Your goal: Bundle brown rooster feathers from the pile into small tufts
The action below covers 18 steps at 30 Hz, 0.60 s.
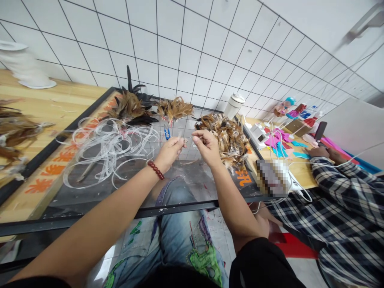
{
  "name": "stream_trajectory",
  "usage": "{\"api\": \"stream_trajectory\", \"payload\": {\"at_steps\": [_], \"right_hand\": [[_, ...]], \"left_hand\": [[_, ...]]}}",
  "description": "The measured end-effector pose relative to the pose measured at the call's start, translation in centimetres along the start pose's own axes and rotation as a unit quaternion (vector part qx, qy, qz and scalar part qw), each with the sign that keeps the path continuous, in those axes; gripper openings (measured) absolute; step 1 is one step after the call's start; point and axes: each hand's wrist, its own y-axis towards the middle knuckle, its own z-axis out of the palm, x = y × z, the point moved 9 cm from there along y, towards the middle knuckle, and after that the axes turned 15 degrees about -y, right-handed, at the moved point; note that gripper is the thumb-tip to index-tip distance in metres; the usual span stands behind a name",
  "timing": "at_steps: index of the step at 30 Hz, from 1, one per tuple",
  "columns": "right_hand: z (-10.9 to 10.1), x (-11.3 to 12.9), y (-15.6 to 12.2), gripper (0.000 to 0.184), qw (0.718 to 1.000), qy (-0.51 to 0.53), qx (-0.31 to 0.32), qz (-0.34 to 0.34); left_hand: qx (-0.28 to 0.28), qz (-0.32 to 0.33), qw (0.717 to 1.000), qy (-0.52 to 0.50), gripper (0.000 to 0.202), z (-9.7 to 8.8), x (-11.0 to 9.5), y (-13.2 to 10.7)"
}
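Above the glass-topped table (102,196), my left hand (171,152) is closed in a pinch. A small whitish bit shows at its fingertips, too small to name. My right hand (207,147) is just to the right, apart from the left, with thumb and fingers pinched together; what they hold, if anything, cannot be made out. Behind my hands are blue-handled thread snips (167,132) and a bundle of brown feathers (175,109). A heap of loose brown feathers (225,136) lies beside my right hand. Coils of clear plastic strip (111,148) spread left of my left hand.
A brown and black feather bundle (129,106) stands at the back left. More feathers (18,128) and a white spool (27,66) are farther left. A white tumbler (234,105) stands by the tiled wall. At right are a power strip (295,183) and a co-worker's plaid sleeve (333,184).
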Motion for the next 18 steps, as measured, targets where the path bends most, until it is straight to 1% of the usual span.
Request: {"api": "stream_trajectory", "payload": {"at_steps": [1, 3, 5, 7, 10, 13, 15, 17, 18], "right_hand": [[0.5, -0.2, 0.1, 0.025, 1.0, 0.016, 0.015, 0.003], [2.0, -0.4, 0.0, 0.029, 0.996, 0.055, 0.07, 0.004], [3.4, -0.8, -0.1, 0.036, 0.988, 0.102, 0.112, 0.026], [4.2, -1.5, -0.3, 0.036, 0.979, 0.143, 0.126, 0.071], [4.3, -2.3, -0.4, 0.029, 0.972, 0.161, 0.118, 0.121], [4.2, -2.2, -0.2, 0.025, 0.973, 0.154, 0.127, 0.114], [4.6, -2.2, -0.3, 0.024, 0.967, 0.168, 0.153, 0.114], [5.2, -2.5, -0.4, 0.025, 0.955, 0.196, 0.176, 0.134], [5.3, -2.8, -0.4, 0.026, 0.95, 0.209, 0.177, 0.148]], "left_hand": [[-0.008, -0.024, 0.998, -0.063, 0.026, -0.1, 0.3, 0.1], [-0.009, -0.041, 0.99, -0.132, 0.024, 0.1, 0.4, 0.1], [-0.008, -0.043, 0.985, -0.166, 0.024, 0.2, 0.2, 0.1], [-0.017, -0.041, 0.982, -0.186, 0.024, 0.1, 0.0, 0.0], [-0.044, -0.031, 0.98, -0.194, 0.024, -0.4, -0.1, 0.0], [-0.069, -0.034, 0.976, -0.203, 0.02, -1.0, -0.1, 0.0], [-0.06, -0.057, 0.967, -0.24, 0.015, -0.9, 0.1, 0.0], [-0.034, -0.094, 0.954, -0.283, 0.011, -0.3, 0.4, 0.0], [-0.018, -0.115, 0.948, -0.295, 0.009, 0.0, 0.6, 0.0]]}}
